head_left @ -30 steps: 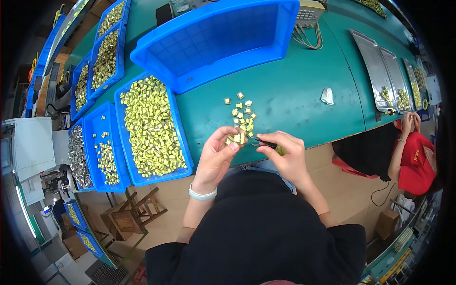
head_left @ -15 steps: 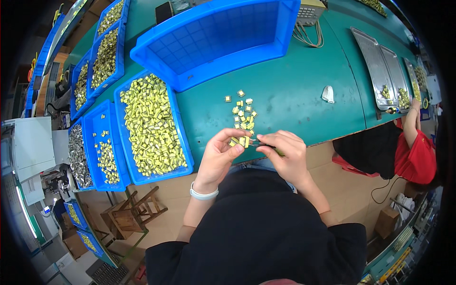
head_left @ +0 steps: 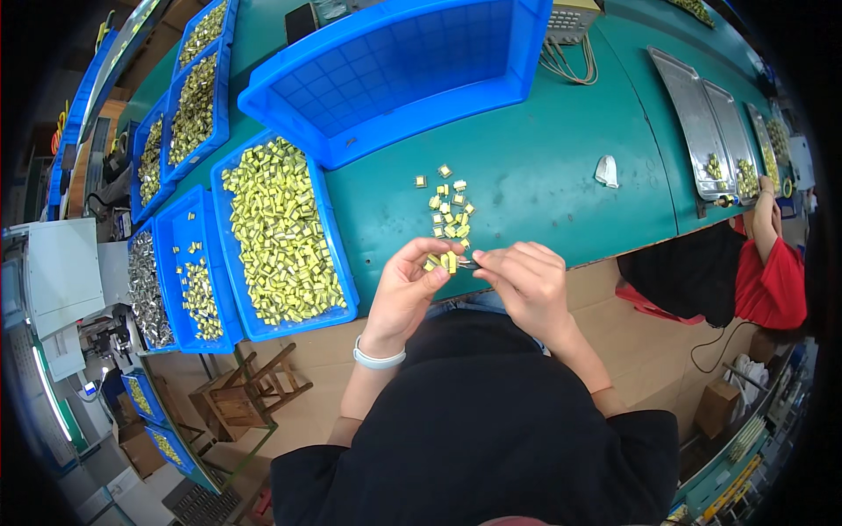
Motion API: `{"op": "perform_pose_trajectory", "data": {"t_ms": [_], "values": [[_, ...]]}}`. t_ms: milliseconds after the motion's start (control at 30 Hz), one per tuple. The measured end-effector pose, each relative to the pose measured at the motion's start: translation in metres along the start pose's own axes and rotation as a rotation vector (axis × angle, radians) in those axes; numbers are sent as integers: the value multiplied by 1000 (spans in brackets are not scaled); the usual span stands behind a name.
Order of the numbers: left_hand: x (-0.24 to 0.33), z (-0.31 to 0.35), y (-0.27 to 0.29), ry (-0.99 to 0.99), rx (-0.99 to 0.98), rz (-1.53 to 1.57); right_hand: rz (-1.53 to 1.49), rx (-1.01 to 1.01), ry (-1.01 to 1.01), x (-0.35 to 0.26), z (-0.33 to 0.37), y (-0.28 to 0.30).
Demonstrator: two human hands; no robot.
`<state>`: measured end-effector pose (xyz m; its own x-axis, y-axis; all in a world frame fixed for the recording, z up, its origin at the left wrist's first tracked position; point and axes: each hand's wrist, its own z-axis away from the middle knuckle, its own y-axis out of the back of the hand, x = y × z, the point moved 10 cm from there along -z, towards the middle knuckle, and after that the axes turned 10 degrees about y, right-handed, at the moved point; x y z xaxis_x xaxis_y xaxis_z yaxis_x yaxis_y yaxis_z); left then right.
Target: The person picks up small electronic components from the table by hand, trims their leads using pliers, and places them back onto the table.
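Observation:
My left hand (head_left: pixel 402 289) is closed around a few small yellow transformers (head_left: pixel 450 262), held between thumb and fingers above the table's front edge. My right hand (head_left: pixel 533 282) pinches a dark tweezers-like tool (head_left: pixel 472 263). Its thin metal tip meets the transformer at my left fingertips; most of the tool is hidden by the fingers. Just beyond both hands, several loose yellow transformers (head_left: pixel 459 200) lie scattered on the green table (head_left: pixel 544 167).
On the left stands a blue tray (head_left: pixel 353 309) heaped with yellow transformers, beside a sparsely filled blue tray (head_left: pixel 230 329). A large blue bin (head_left: pixel 421 123) is tilted at the back. A white scrap (head_left: pixel 606 172) and metal trays (head_left: pixel 688 123) lie rightward, near a red-sleeved person (head_left: pixel 772 285).
My right fingers have closed farther over the tool and less of it shows. My left hand stays almost still. The person at the right has shifted their arm slightly.

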<state>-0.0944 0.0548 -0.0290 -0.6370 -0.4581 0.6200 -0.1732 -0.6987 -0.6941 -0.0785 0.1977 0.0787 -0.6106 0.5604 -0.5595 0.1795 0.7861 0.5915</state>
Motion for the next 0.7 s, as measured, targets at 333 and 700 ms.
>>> {"op": "perform_pose_trajectory", "data": {"t_ms": [333,700], "values": [[-4,0,1,17,-11,-6,20,24,39,-4,0,3],[-2,2,-13,95,-17,-10,-124,14,-61,10,5,-1]]}}
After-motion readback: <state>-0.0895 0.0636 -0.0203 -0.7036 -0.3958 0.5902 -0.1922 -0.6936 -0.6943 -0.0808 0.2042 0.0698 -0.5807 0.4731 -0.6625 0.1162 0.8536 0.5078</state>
